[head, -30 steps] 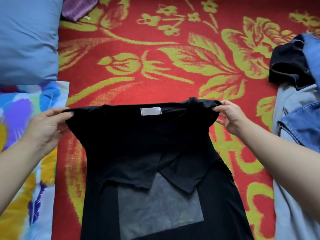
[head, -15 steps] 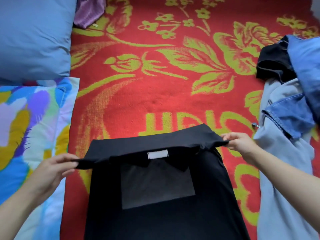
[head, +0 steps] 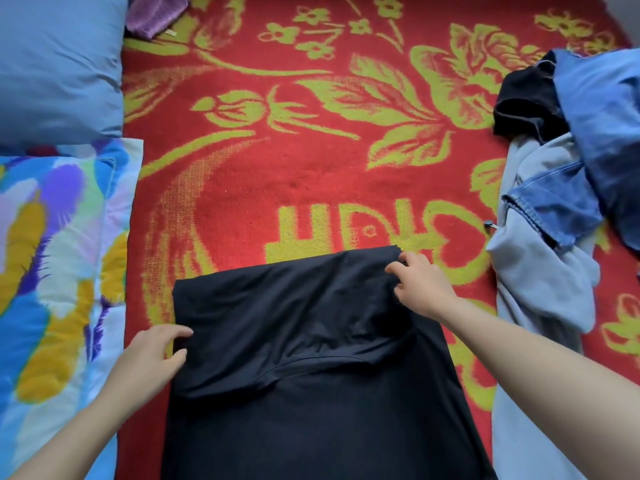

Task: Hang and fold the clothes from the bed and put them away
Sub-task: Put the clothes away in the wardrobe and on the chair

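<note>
Reaching forward on bare forearms, the left hand (head: 152,355) pinches the side edge of the one black shirt (head: 311,341) between thumb and fingers, while the right hand (head: 422,285), fingers bent, grips its far corner. The thin, smooth shirt lies folded between the two hands on a fuzzy red blanket (head: 311,161) with yellow-green flowers. Left of the left hand are two pillows, a plain blue pillow (head: 59,64) and a blotched pillow (head: 52,254). Right of the right hand, three rumpled garments are heaped.
</note>
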`<action>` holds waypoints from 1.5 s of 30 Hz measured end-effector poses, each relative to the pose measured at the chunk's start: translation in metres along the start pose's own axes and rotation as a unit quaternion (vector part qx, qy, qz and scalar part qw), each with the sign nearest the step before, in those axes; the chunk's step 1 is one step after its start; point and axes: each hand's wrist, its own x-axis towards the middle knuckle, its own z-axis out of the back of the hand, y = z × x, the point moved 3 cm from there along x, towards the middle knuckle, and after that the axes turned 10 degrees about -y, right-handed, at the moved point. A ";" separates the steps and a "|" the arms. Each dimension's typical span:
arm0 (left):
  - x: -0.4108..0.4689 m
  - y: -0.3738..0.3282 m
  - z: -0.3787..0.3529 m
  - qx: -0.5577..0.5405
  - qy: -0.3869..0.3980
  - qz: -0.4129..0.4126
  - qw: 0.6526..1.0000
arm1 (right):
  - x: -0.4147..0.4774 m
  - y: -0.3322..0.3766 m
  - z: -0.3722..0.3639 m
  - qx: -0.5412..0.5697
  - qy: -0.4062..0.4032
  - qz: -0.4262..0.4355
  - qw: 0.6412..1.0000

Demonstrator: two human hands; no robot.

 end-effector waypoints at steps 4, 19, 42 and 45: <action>0.021 -0.016 0.002 0.081 -0.020 -0.003 0.996 | 0.013 0.010 -0.003 -0.026 -0.006 0.012 1.000; 0.081 -0.007 -0.003 0.089 0.034 0.109 0.990 | 0.062 0.006 -0.018 -0.136 0.035 0.034 0.989; 0.052 -0.057 0.062 -0.368 0.056 0.082 0.924 | 0.039 -0.033 0.061 0.203 -0.086 -0.027 0.975; 0.031 -0.047 0.068 -0.336 0.060 0.047 0.939 | 0.018 -0.041 0.063 0.218 -0.077 -0.004 0.973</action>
